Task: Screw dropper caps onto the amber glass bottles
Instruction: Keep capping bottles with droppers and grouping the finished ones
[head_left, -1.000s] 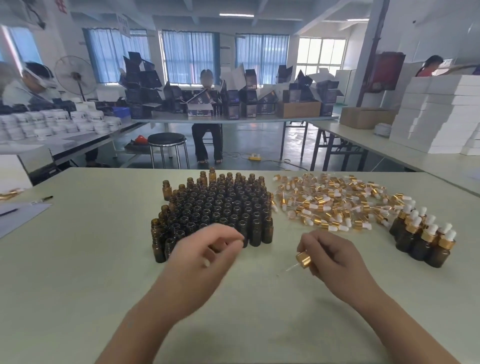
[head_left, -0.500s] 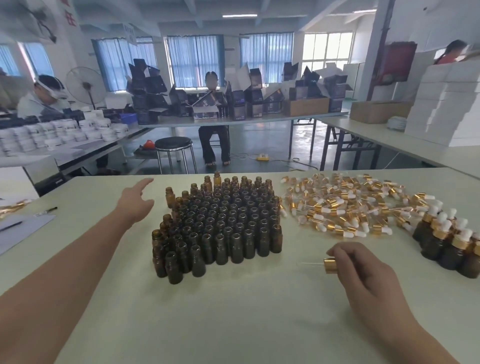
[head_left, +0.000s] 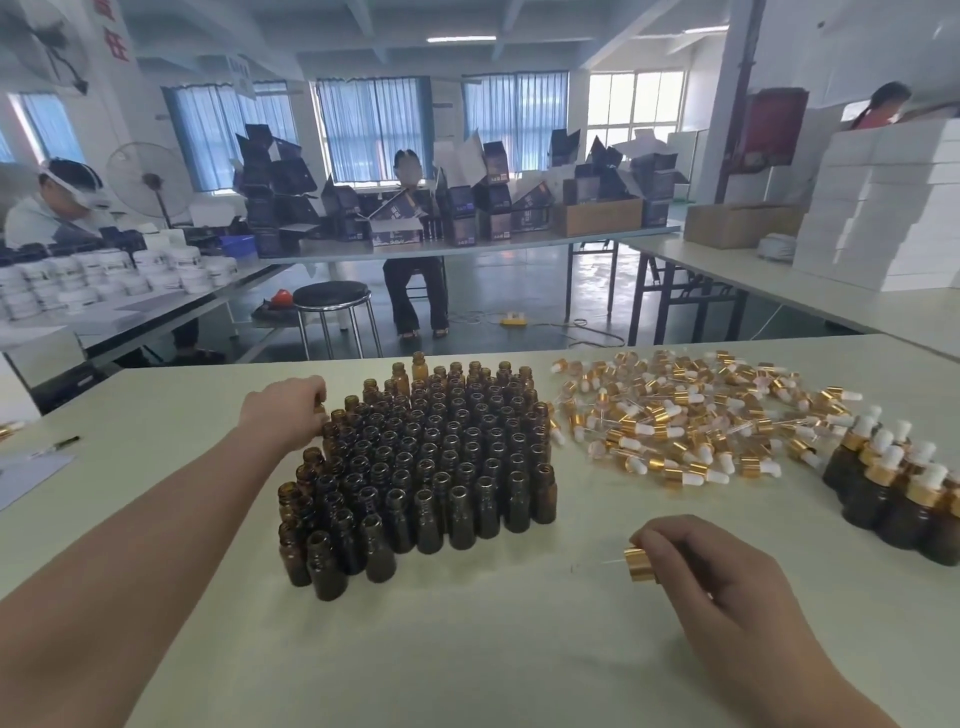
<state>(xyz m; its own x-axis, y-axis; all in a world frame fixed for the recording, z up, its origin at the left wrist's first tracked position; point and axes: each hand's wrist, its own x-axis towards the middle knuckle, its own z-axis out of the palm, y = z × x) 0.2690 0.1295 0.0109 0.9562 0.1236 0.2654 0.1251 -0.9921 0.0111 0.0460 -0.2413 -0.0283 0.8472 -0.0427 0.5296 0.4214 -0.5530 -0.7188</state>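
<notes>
Several open amber glass bottles (head_left: 431, 467) stand packed together in the middle of the pale table (head_left: 467, 649). My left hand (head_left: 283, 410) reaches to the block's far left corner, its fingers curled round a single amber bottle (head_left: 320, 411) that is mostly hidden by the hand. My right hand (head_left: 727, 582) hovers near the table's front right and pinches a gold dropper cap (head_left: 638, 562), whose thin glass tube points left. Loose gold caps with white bulbs (head_left: 675, 426) lie in a heap to the right of the bottles.
Several capped bottles (head_left: 893, 483) stand grouped at the right edge. A pen and paper (head_left: 31, 462) lie at the far left. Beyond the table are a stool (head_left: 332, 301), other work tables, stacked boxes and seated people.
My left arm stretched from in front of me out to the far left corner of the bottle block, and its fingers closed there. My right hand kept the cap and hardly moved.
</notes>
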